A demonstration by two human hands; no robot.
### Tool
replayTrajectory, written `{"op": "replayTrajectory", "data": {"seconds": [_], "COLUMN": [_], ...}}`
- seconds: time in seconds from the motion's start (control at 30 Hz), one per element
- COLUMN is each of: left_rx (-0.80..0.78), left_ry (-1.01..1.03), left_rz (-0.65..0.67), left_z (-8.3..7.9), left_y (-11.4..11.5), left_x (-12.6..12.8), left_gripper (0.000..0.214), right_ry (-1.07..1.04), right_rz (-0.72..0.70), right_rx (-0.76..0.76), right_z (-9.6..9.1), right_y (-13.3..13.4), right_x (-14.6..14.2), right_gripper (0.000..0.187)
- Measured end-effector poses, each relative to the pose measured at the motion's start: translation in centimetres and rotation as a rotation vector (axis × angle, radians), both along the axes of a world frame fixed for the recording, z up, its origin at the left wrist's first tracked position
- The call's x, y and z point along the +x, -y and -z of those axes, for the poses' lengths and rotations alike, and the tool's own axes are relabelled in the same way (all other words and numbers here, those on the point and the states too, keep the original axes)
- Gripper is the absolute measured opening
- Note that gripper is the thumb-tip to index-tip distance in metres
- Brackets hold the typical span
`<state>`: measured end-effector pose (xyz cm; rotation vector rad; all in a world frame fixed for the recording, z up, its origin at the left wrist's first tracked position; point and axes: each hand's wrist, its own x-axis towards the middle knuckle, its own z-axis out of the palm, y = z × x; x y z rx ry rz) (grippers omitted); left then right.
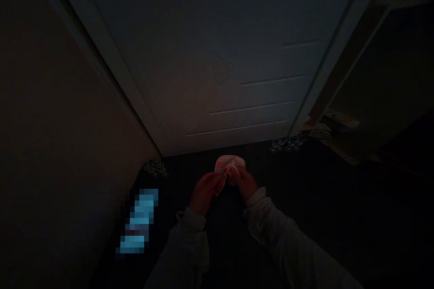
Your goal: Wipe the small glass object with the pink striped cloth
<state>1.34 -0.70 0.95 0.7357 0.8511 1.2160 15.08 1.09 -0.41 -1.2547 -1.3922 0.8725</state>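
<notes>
The scene is very dark. My left hand (205, 192) and my right hand (244, 183) meet in front of me, both in pale long sleeves. Together they hold a small pale pink, soft-looking thing (229, 165), perhaps a cloth or pad; I cannot make out what it is. The fingers of both hands are curled and pinched on its lower edge. It is held just above a dark floor, close to the foot of a door.
A pale door (224, 72) with two heart shapes stands straight ahead. A wall (50, 122) runs on the left. Small clear round items lie at the door's left foot (154, 167) and right foot (288, 143). A blurred blue patch (139, 221) glows lower left. Shelving with clutter (335, 126) stands right.
</notes>
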Motion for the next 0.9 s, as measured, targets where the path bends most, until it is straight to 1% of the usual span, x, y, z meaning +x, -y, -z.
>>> {"op": "replayTrajectory", "data": {"seconds": [0.17,0.33,0.6,0.77,0.9], "left_rx": [0.001,-0.007,-0.009,-0.014,0.026], "left_ry": [0.048,0.041,0.025,0.037,-0.047], "left_rz": [-0.035,-0.035,-0.028,-0.051,-0.076], "left_z": [0.06,0.27,0.42,0.36,0.45], "left_y": [-0.08,-0.23,-0.21,-0.25,-0.38], "left_x": [-0.25,-0.28,-0.18,-0.33,-0.39], "left_gripper": [0.022,0.022,0.022,0.026,0.03], "right_ry": [0.027,0.043,0.022,-0.028,-0.07], "right_rz": [-0.05,-0.028,-0.012,-0.023,-0.061], "right_rx": [0.015,-0.078,-0.023,-0.012,-0.049], "right_z": [-0.07,-0.29,-0.35,0.14,0.28], "right_y": [-0.06,0.2,0.23,0.08,0.01], "right_x": [0.02,-0.09,-0.07,-0.02,0.0], "right_gripper": [0.032,0.028,0.039,0.035,0.035]}}
